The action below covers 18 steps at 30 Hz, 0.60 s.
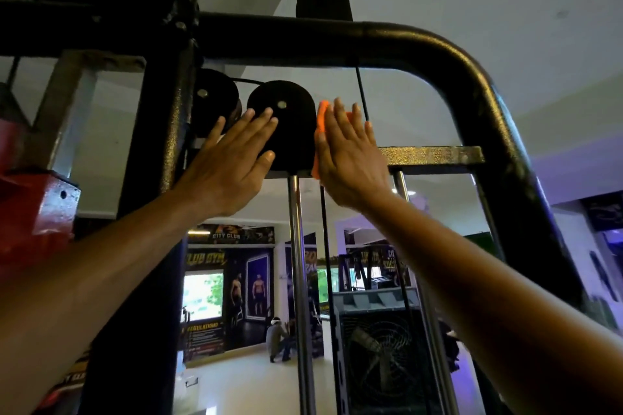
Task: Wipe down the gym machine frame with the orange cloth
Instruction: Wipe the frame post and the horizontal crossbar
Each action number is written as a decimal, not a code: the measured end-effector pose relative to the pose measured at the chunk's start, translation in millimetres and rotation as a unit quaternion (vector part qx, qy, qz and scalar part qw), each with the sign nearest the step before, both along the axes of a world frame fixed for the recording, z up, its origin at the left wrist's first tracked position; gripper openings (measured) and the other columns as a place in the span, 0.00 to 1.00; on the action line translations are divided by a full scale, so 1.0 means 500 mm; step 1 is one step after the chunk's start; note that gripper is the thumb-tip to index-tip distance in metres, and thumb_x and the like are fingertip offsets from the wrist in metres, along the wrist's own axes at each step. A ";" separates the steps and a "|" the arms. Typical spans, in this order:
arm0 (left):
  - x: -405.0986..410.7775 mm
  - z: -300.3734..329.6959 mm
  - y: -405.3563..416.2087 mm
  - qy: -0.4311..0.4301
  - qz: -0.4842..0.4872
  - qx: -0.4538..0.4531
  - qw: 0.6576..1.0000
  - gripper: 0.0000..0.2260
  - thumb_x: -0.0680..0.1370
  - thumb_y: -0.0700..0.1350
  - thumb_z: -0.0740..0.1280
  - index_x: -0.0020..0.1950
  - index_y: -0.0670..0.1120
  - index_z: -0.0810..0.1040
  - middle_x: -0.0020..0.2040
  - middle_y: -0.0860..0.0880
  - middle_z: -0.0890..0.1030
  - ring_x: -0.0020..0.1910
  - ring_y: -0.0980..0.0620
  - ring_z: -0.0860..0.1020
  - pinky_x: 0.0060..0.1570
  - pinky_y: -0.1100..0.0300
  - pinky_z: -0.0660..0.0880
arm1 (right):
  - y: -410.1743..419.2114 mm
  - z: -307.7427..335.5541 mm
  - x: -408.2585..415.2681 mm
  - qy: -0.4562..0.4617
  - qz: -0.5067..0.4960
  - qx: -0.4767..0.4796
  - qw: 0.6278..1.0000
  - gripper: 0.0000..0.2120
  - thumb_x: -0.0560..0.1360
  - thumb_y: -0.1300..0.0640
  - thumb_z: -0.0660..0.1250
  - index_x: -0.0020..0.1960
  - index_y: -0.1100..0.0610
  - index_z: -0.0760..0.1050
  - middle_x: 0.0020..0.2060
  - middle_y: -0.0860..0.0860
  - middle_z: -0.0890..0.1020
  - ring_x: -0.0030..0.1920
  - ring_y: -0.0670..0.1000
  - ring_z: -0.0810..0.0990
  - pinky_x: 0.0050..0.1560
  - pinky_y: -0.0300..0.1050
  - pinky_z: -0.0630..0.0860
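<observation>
flat left hand rests on pulley cover, flat right hand presses orange cloth.

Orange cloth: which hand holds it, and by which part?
The right hand presses the orange cloth flat under its palm; only the cloth's edge shows. The left hand holds nothing.

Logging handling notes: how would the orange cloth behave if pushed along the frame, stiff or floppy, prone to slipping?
Probably floppy: the orange cloth follows the edge of the pulley cover under the right hand. Likely light: that flat hand alone pins it. It may slip if pressure eases, since nothing grips it.
</observation>
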<state>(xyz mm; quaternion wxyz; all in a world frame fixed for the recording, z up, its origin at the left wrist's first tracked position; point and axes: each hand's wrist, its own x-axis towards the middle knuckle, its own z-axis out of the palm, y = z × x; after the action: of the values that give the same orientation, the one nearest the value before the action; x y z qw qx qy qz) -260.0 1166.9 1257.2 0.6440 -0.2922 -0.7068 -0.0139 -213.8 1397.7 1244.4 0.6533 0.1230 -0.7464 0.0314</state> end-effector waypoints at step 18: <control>0.017 -0.026 0.125 -0.008 -0.034 -0.014 0.999 0.30 0.87 0.59 0.45 0.89 0.55 0.48 0.88 0.56 0.46 0.86 0.57 0.39 0.83 0.48 0.32 | 0.138 -0.088 0.019 0.023 -0.081 0.076 0.994 0.32 0.89 0.41 0.42 0.89 0.50 0.44 0.88 0.50 0.46 0.88 0.54 0.39 0.87 0.62 0.45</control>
<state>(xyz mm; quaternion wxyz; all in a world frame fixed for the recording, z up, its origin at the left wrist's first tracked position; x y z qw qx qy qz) -251.3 1229.2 1244.2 0.6331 -0.3255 -0.7017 -0.0284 -204.2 1466.7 1200.3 0.6592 0.1121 -0.7391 -0.0815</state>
